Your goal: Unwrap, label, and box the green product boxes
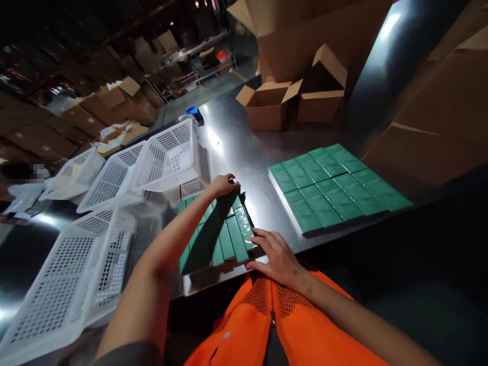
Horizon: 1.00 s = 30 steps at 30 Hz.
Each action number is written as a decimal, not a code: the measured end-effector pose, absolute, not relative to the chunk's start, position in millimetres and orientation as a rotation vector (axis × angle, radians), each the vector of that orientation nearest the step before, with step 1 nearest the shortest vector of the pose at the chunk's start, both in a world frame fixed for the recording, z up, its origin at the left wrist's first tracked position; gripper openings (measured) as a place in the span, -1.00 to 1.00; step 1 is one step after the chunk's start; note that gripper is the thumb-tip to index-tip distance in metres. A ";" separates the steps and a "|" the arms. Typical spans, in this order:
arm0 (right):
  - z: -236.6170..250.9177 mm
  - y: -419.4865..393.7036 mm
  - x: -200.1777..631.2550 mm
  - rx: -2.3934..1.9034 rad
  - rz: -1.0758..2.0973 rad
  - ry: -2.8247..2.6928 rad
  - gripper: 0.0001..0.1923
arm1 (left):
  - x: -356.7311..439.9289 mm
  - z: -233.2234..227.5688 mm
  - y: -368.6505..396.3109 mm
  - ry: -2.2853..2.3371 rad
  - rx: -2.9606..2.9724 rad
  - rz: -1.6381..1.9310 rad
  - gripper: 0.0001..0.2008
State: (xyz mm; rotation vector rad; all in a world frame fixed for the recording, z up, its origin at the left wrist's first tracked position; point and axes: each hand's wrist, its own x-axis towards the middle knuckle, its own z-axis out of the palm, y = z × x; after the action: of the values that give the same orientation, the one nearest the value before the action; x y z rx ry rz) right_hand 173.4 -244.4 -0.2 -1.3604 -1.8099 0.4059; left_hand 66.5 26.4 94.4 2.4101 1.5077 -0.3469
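A shallow open box on the table's near edge holds rows of green shiny packs. My left hand reaches over them to the far right corner, its fingers curled down there; what they hold is hidden. At the near right corner, my right hand has thumb and fingers apart, with the fingertips touching the side of the box and the end packs. The shadow of my left arm falls across the packs. To the right lies a flat block of green packs in two rows.
White perforated baskets line the left side, one basket just beyond the box. Two open cardboard boxes stand at the back of the metal table. A blue tape roll sits at the far edge. Large cartons stand right.
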 end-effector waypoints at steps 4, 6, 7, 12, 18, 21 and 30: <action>-1.3 -242.4 167.4 -1.422 0.307 -1.814 -0.62 | 61.3 96.2 20.8 1.493 2.458 -0.342 -0.50; 0.4 -240.7 166.6 -1.429 0.270 -1.835 -0.69 | 61.2 96.0 21.7 1.500 2.469 -0.356 -0.50; 1.1 -239.9 166.1 -1.434 0.256 -1.839 -0.70 | 61.5 95.8 22.9 1.501 2.472 -0.365 -0.50; 2.0 -236.6 161.9 -1.487 0.238 -1.817 -0.70 | 64.2 97.3 28.4 1.485 2.480 -0.400 -0.50; 18.0 -246.9 199.2 -1.367 0.163 -1.903 -0.42 | 84.3 105.1 34.4 1.387 2.505 -0.309 -0.47; 20.9 -261.2 241.4 -1.571 -0.081 -1.927 -0.27 | 119.6 99.1 35.4 1.225 2.523 -0.135 -0.47; 6.3 -258.3 295.8 -1.758 -0.235 -2.002 -0.62 | 211.2 78.7 14.9 0.982 2.516 -0.053 -0.70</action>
State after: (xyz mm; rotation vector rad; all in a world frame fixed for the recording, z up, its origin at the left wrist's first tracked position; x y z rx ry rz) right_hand 295.8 -258.3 6.3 -1.7583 -2.0017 -0.2345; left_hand 211.2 14.9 78.7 2.5164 0.9822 -0.0528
